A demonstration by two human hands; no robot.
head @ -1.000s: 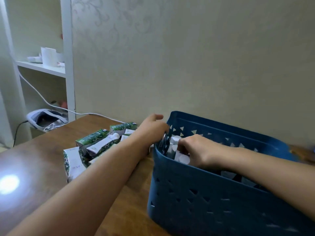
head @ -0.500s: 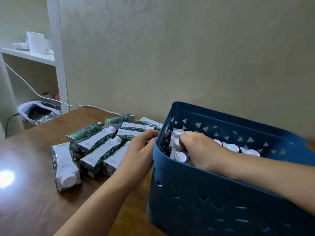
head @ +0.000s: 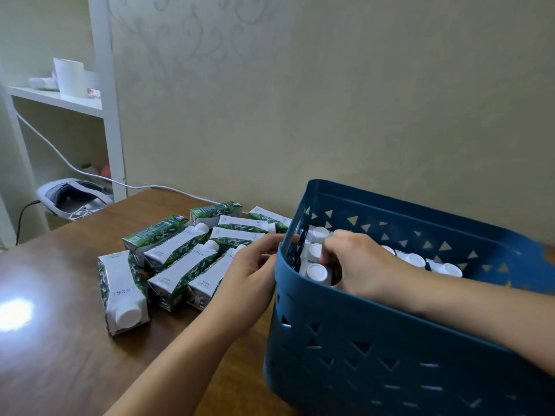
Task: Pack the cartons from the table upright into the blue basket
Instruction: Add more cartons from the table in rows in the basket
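Cartons (head: 180,265): white-green, lettering unreadable

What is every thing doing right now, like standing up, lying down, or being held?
Blue basket: standing on the table, partly filled.
Cartons in the basket: upright, white caps up.
Cartons on the table: lying on their sides, not yet packed.
Left hand: fingers curled at the basket's left rim.
Right hand: inside the basket, on the upright cartons; grip hidden.
White cable: trailing onto the table.
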